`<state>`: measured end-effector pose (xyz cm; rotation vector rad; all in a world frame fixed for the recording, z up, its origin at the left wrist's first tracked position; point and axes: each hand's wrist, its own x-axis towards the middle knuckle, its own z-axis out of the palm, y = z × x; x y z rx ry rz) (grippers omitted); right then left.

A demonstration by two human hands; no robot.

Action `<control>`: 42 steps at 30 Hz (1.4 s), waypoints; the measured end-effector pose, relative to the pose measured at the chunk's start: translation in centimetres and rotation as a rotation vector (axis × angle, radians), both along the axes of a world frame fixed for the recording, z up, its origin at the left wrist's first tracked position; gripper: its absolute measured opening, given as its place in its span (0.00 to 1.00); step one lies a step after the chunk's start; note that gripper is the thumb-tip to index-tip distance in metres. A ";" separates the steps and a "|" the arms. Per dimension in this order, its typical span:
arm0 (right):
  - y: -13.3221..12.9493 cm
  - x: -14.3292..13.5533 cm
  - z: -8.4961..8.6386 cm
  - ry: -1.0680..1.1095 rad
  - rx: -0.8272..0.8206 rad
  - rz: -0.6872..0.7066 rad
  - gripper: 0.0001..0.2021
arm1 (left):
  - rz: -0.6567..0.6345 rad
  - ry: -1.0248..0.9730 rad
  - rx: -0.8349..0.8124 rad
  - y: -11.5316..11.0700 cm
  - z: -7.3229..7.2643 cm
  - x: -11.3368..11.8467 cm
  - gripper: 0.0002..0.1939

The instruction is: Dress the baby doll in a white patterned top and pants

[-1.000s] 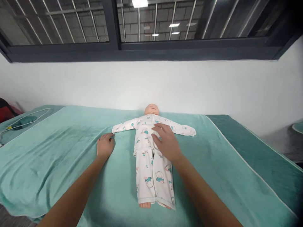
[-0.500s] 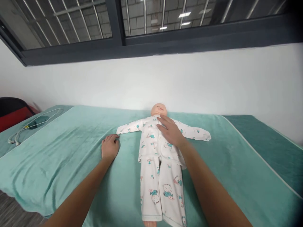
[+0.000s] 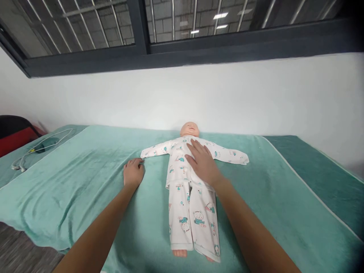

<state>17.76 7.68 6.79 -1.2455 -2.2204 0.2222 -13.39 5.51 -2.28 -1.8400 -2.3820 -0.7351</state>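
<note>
1. Baby doll (image 3: 179, 170) in printed pajamas (image 3: 179, 220) lies face-up, sleeves outstretched, beneath the right hand (image 3: 204, 163), which is palm-down over its chest, fingers spread.
2. Left hand (image 3: 133, 172) lies palm-down, loosely unclenched, thumb just beside a sleeve cuff (image 3: 144, 153).
3. Green blanket (image 3: 85, 170) stretches broadly past both hands; its near-left edge hangs above the floor (image 3: 25, 246).
4. White wall (image 3: 256, 94) borders the far edge, just behind the doll's head.

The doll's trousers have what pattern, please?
The trousers are white with cartoon animals in teal; head view.

The right hand (image 3: 203, 163) hides part of the shirt (image 3: 176, 161), and the blanket (image 3: 93, 163)'s right end is cut off.
</note>
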 end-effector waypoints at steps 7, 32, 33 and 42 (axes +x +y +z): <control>-5.2 -0.2 -0.5 -0.123 0.096 0.118 0.21 | 0.004 -0.004 0.006 0.1 -0.2 -0.2 0.17; -13.8 6.9 -5.3 1.319 -0.601 -0.171 0.11 | -0.057 -0.100 0.045 -0.7 0.4 0.0 0.20; -14.3 7.1 -5.5 1.378 -0.602 -0.196 0.12 | -0.069 -0.112 0.053 -1.1 0.6 0.1 0.20; -18.0 8.4 -5.6 1.561 -0.655 -0.293 0.15 | -0.216 0.028 0.191 -17.4 -1.6 -6.0 0.22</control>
